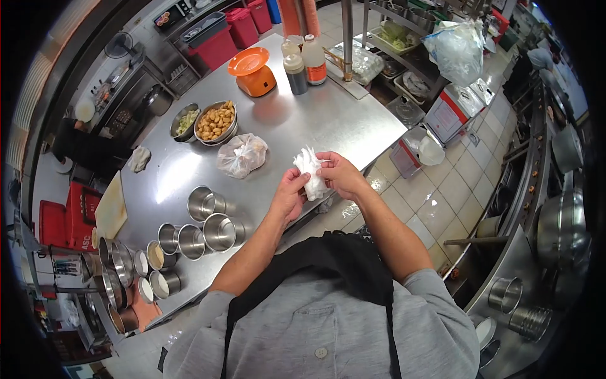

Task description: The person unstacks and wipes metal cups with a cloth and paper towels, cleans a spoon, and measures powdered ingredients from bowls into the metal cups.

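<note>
Between both hands, above the near edge of the steel table, is a crumpled white bundle [309, 170]; whether it is thin plastic or cloth I cannot tell. My left hand [291, 192] pinches its left side between thumb and fingers. On the other side, my right hand [341, 174] grips it with bent fingers. A knotted clear plastic bag [242, 155] with pale contents lies on the table left of my hands. Beyond that bag stand a bowl of golden-brown chunks [216, 121] and a smaller bowl of pale green pieces [185, 122].
Several steel pots [219, 230] stand at the table's left front, near tubs of white powder [165, 284]. An orange scale [252, 71] and bottles [314, 60] are at the back. A cutting board [111, 207] lies at the left edge. Stoves [519, 180] line the right side.
</note>
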